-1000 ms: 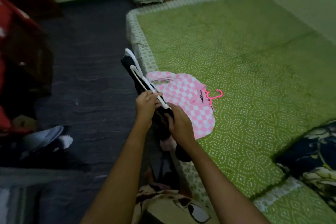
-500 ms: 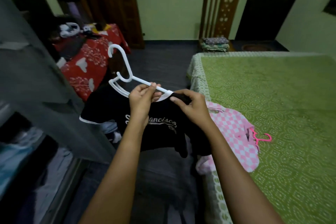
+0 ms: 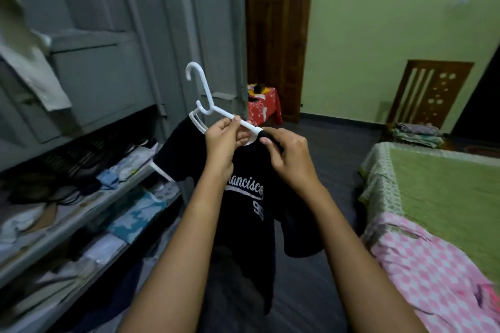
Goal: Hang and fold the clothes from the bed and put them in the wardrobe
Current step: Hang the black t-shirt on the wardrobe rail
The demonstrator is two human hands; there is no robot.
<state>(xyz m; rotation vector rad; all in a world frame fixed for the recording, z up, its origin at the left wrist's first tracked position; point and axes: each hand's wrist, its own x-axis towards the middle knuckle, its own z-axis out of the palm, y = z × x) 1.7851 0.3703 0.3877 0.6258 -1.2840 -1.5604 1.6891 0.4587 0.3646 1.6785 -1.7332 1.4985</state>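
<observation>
Left hand [image 3: 220, 140] pinches the white hanger [image 3: 206, 101], right hand [image 3: 290, 157] pinches the collar of the black T-shirt [image 3: 243, 213], mid-air beside the open wardrobe [image 3: 108, 76]; its shelves [image 3: 86, 208] hold folded clothes [image 3: 135, 215].

L hand [image 3: 220, 140], R hand [image 3: 290, 157] bare; forearms [image 3: 186, 230] bare to frame edge.

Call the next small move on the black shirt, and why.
Left hand pinches the white hanger, right hand pinches the black shirt at the neck, and the hanger sits tilted. Probably tug the neck further along the hanger's arm to seat it.
</observation>
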